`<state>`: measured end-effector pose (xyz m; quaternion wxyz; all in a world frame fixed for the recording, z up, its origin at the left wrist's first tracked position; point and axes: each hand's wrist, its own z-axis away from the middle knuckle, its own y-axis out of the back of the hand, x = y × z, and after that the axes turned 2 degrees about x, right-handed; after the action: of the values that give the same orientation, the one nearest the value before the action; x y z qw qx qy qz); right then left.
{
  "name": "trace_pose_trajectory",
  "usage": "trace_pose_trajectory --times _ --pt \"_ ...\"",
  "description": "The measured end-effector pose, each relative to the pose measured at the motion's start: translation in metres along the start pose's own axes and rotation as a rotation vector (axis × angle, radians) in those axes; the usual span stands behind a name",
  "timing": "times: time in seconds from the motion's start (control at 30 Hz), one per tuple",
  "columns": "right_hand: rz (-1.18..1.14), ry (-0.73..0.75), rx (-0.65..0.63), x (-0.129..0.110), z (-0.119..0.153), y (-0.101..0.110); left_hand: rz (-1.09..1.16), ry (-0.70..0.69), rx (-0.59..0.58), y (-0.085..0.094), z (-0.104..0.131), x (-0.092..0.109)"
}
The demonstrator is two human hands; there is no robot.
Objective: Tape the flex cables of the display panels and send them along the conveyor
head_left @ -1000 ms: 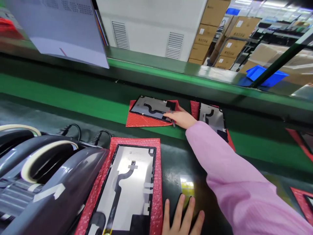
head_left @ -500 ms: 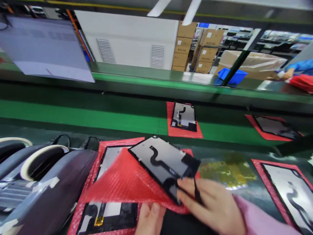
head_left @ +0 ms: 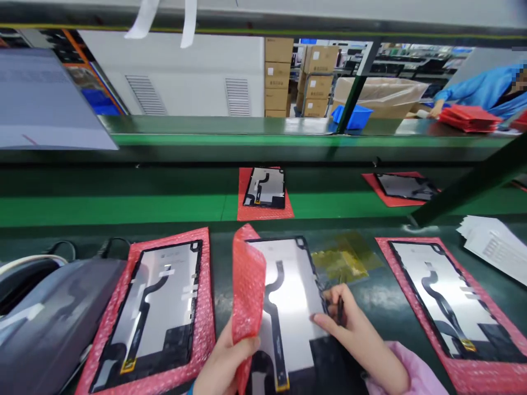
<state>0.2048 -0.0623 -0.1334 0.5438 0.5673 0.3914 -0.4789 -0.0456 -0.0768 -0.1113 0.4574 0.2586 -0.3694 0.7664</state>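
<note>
A display panel (head_left: pixel 293 285), silvery back up with a dark curved ribbon cable, is upright-tilted in front of me. My right hand (head_left: pixel 343 321) pinches its right edge; a thin dark tool, its kind unclear, is tucked among those fingers. My left hand (head_left: pixel 226 356) is closed on a red bubble-wrap sheet (head_left: pixel 249 280), which stands folded along the panel's left side. Whether the left fingers also grip the panel is hidden. To the left, another panel (head_left: pixel 158 291) lies on red bubble wrap (head_left: pixel 203 329).
A third panel (head_left: pixel 448 291) lies on bubble wrap at right, near white papers (head_left: pixel 494 247). Yellowish film (head_left: pixel 341 260) lies behind my right hand. Grey equipment (head_left: pixel 61 323) stands left. Wrapped-sheet panels (head_left: pixel 265 187) sit on the green belt (head_left: pixel 123 211). A co-worker's blue sleeve (head_left: pixel 473 90) shows far right.
The held panel has turned from slanted to nearly upright and come off the left panel, which is now uncovered. The red sheet has swung to the panel's left side. My view has shifted right.
</note>
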Motion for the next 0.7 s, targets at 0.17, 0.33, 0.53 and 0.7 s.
trace_pose_trajectory --times 0.17,0.33,0.53,0.7 --pt "-0.027 -0.045 0.023 0.015 -0.001 -0.009 -0.015 -0.022 -0.084 -0.004 -0.003 -0.002" --pt "0.012 -0.019 0.033 0.019 0.001 0.006 -0.222 -0.225 -0.042 0.002 -0.01 -0.009" --pt "0.002 0.135 0.115 -0.003 0.002 0.01 0.028 -0.005 0.143 0.011 -0.018 -0.002" --pt "-0.002 0.112 -0.157 -0.014 -0.011 -0.027 0.105 0.012 0.194 0.005 -0.019 0.006"
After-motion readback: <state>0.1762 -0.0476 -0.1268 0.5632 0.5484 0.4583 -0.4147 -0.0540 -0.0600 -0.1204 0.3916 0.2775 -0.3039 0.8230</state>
